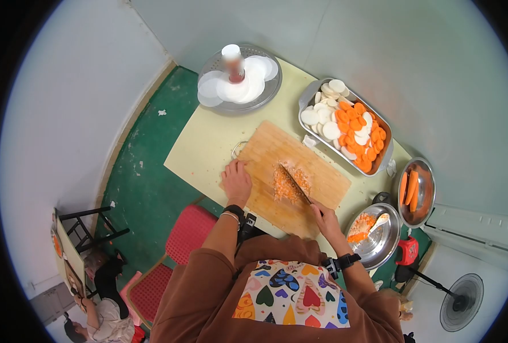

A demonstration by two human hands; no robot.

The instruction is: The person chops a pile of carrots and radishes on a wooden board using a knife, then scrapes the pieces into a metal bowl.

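A wooden cutting board (259, 154) lies at an angle on the pale table. Finely chopped orange and white bits (285, 191) are heaped at its middle. My right hand (324, 219) is closed on the handle of a knife (295, 184), whose dark blade lies across the heap, tip toward the upper left. My left hand (236, 182) rests at the board's left edge, fingers partly spread, holding nothing, beside a small ring-shaped item (235, 150). Right of the board, a metal bowl (386, 243) contains chopped orange bits and a pale spoon-like utensil (378, 224).
A metal tray (306, 97) of sliced white and orange pieces stands behind the board. A round perforated tray (274, 91) bears white discs and a bottle (232, 63). Another bowl (428, 194) contains carrots (412, 190). Red chair (191, 231), fan (459, 300); another person (108, 308) sits lower left.
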